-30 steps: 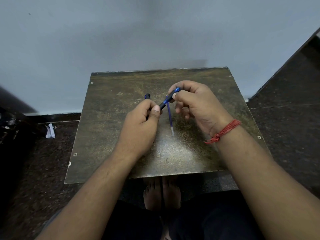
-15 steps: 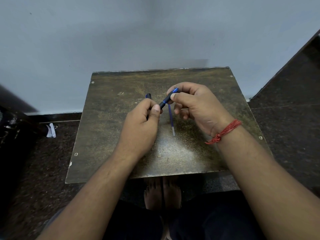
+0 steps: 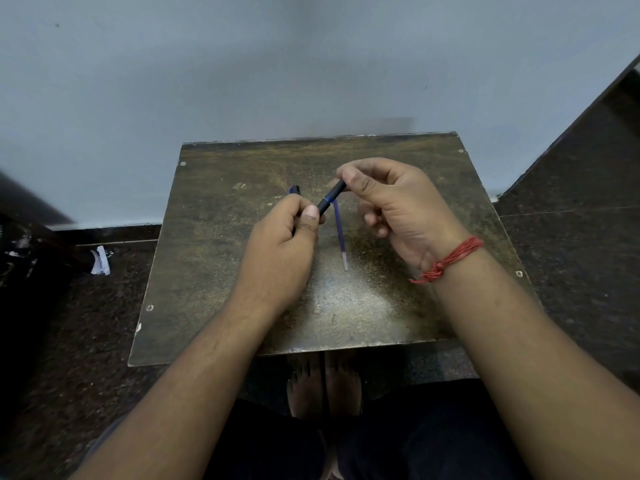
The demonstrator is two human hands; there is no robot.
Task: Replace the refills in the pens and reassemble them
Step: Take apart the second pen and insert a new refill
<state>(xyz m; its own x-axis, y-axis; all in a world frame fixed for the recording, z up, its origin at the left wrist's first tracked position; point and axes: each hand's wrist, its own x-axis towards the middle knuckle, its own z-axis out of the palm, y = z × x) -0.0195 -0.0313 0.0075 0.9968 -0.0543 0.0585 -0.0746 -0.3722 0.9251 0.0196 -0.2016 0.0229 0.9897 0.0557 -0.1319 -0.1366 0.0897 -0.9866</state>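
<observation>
A dark pen (image 3: 331, 199) with blue trim is held above the worn brown table (image 3: 221, 258), slanting up to the right. My left hand (image 3: 284, 244) grips its lower end, and a blue-tipped piece (image 3: 294, 190) sticks out behind that fist. My right hand (image 3: 398, 209) pinches the pen's upper end between thumb and fingers, covering the tip. A thin blue refill (image 3: 339, 233) lies loose on the table between the two hands, its clear end toward me.
The small table stands against a pale wall (image 3: 277, 64). A dark stone floor (image 3: 571, 254) surrounds it. A crumpled white scrap (image 3: 100, 261) lies on the floor to the left. Bare feet (image 3: 323, 382) show under the table's near edge.
My right fingers have closed further over the pen's upper end, hiding the blue tip that showed before. The left hand and the loose refill have stayed put.
</observation>
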